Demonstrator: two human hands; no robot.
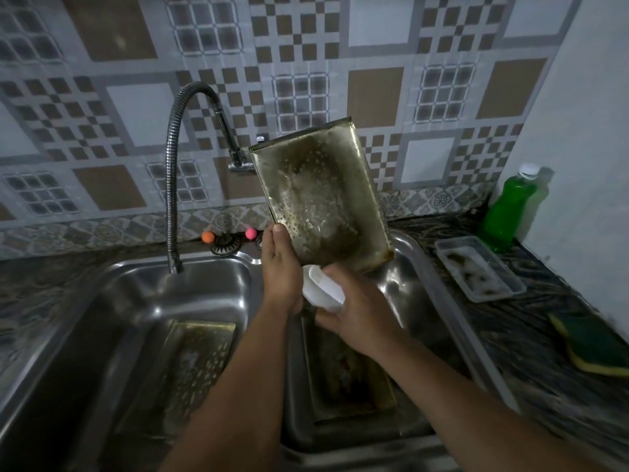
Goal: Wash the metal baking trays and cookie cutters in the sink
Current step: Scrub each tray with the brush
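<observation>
My left hand [280,267] grips the lower left edge of a perforated metal baking tray [320,195], held upright and tilted above the right basin. Its surface is stained and wet. Just below the tray my right hand [357,315] holds a white plastic object [321,289]; I cannot tell what it is. A second perforated tray [197,356] lies in the left basin of the steel sink [112,287]. Another stained tray [350,376] lies in the right basin, partly hidden by my right arm.
A flexible tap [177,158] arches over the left basin. On the dark counter to the right stand a green detergent bottle [507,212], a clear plastic container [480,267] and a yellow-green sponge [592,345]. An orange ball [207,236] and a pink ball [251,233] sit behind the sink.
</observation>
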